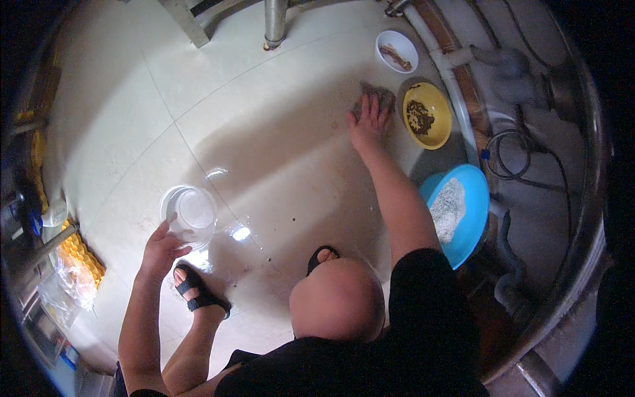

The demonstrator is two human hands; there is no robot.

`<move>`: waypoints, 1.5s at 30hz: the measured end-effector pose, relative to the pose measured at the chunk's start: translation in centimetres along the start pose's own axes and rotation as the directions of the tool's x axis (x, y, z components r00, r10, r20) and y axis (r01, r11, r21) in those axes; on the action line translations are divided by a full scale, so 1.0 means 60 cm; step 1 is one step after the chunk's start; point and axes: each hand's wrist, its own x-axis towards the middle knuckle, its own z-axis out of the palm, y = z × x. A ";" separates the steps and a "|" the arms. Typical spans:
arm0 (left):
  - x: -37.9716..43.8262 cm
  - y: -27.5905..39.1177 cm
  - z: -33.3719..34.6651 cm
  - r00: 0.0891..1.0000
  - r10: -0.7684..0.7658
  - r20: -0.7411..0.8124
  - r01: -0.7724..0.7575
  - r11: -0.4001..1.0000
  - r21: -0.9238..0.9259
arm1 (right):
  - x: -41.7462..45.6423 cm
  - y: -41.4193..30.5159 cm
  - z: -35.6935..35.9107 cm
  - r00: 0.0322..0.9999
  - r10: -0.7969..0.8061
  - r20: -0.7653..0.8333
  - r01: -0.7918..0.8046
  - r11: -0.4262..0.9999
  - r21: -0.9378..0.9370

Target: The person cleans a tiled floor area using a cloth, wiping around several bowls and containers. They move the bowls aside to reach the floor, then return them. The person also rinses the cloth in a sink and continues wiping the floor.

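My left hand (166, 245) grips the lower rim of a round clear plastic container (194, 211), tilted above the tiled floor. At the upper right, my right hand (369, 124) presses with spread fingers on a crumpled dark cloth (379, 97) lying on the floor; the cloth is partly hidden under the fingers. Just right of that hand sits a yellow bowl (439, 119) with brown pellets. Above it stands a white bowl (409, 47) holding a brown piece of something. Shiny wet patches (241, 233) lie on the floor between the container and my feet.
A blue basin (474, 213) with grey-white granules stands beside my right arm. Pipes (461, 109) and a coiled cable (508, 154) run along the right. Metal legs (274, 25) stand at the top. At left lie a yellow egg tray (84, 253) and clear plastic bags (67, 283).
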 end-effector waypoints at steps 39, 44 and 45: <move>-0.064 -0.030 -0.004 0.997 -0.073 -0.011 0.074 0.996 0.059 | 0.137 -0.157 -0.066 0.667 0.437 0.604 -0.500 -0.339 0.797; -0.053 -0.029 0.017 0.996 -0.081 -0.043 0.083 0.996 0.043 | 0.142 -0.133 -0.043 0.757 0.248 0.604 -0.554 -0.246 0.795; -0.049 -0.032 0.015 0.996 -0.083 -0.046 0.085 0.995 0.048 | 0.126 -0.121 -0.035 0.773 0.197 0.603 -0.563 -0.226 0.795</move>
